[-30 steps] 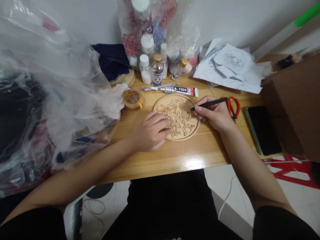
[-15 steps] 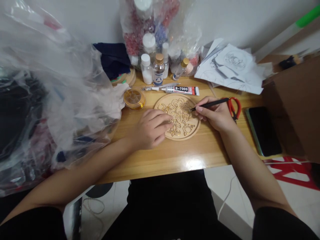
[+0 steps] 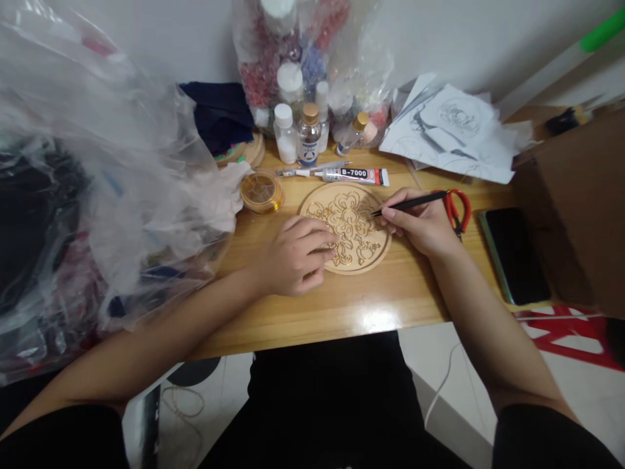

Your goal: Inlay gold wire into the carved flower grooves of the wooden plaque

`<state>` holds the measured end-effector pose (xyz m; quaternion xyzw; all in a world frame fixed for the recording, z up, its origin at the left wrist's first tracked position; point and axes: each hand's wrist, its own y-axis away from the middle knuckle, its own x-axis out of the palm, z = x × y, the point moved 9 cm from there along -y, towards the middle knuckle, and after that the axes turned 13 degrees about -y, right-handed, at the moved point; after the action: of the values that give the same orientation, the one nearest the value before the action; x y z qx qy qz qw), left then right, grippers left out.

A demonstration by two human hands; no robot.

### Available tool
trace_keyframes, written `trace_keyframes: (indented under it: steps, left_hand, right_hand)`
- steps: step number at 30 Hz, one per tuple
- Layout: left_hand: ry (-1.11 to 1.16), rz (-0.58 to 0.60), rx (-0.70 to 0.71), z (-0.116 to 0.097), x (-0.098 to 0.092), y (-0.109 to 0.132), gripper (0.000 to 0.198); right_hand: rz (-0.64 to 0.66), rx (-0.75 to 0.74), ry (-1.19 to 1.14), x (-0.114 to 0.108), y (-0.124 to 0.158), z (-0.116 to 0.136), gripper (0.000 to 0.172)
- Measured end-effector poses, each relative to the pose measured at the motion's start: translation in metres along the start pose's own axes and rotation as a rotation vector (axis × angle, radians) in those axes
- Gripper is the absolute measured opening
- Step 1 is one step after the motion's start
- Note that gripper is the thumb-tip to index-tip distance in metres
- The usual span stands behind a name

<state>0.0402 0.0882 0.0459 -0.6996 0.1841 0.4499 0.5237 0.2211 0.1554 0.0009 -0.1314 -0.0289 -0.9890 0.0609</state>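
Right hand [image 3: 417, 221]: fingers closed in a pen-style pinch on black tweezers [image 3: 413, 203]. Tips are aimed at the right part of the flower pattern; whether anything is gripped between them can't be told at this size. Left hand [image 3: 299, 255]: fingers loosely bent, slightly parted, nothing seen gripped; fingertips are laid over the left side of the round disc [image 3: 354, 252], which is apparently being steadied.

Disc is set flat on the table [image 3: 293, 319], between both hands. Gold outlines [image 3: 349, 213] are in place: large central flower, smaller motifs below and at left, so linework is judged well advanced. Area at the tweezers looks like the spot being worked; gaps there can't be resolved. Gold wire spool [image 3: 262, 193] is parked at left, glue tube [image 3: 354, 175] just behind the disc, red-handled pliers [image 3: 467, 208] beside the right hand.
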Motion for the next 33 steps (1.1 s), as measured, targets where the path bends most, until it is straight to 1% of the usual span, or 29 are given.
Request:
trace_keyframes:
  steps: [4, 10, 13, 15, 19, 24, 28, 33]
  left_hand:
    - [-0.005, 0.009, 0.008, 0.0, 0.002, 0.001, 0.019]
    - [-0.075, 0.058, 0.09, -0.008, -0.002, -0.005, 0.019]
    - [-0.095, 0.085, 0.106, -0.011, -0.001, -0.005, 0.02]
    - [-0.09, 0.075, 0.104, -0.01, 0.001, -0.004, 0.02]
    - [-0.021, 0.013, 0.05, -0.003, 0.001, 0.0, 0.02]
    - [0.108, 0.027, -0.083, 0.011, 0.001, -0.001, 0.017]
    - [0.174, 0.066, -0.103, 0.014, 0.003, -0.003, 0.016]
    - [0.187, 0.035, -0.106, 0.013, -0.001, -0.004, 0.019]
  right_hand:
    - [-0.009, 0.007, 0.008, 0.0, 0.0, 0.001, 0.025]
    - [-0.003, 0.004, 0.018, 0.003, 0.0, 0.004, 0.024]
    - [-0.001, 0.005, 0.023, 0.003, 0.0, 0.004, 0.025]
    - [-0.005, 0.01, 0.03, 0.003, -0.001, 0.004, 0.026]
    - [-0.007, 0.01, 0.023, 0.003, -0.001, 0.004, 0.026]
    - [-0.016, 0.02, 0.023, 0.003, -0.001, 0.004, 0.028]
    - [-0.016, 0.031, 0.025, 0.004, 0.0, 0.004, 0.029]
    - [-0.004, 0.029, 0.022, 0.005, 0.0, 0.004, 0.027]
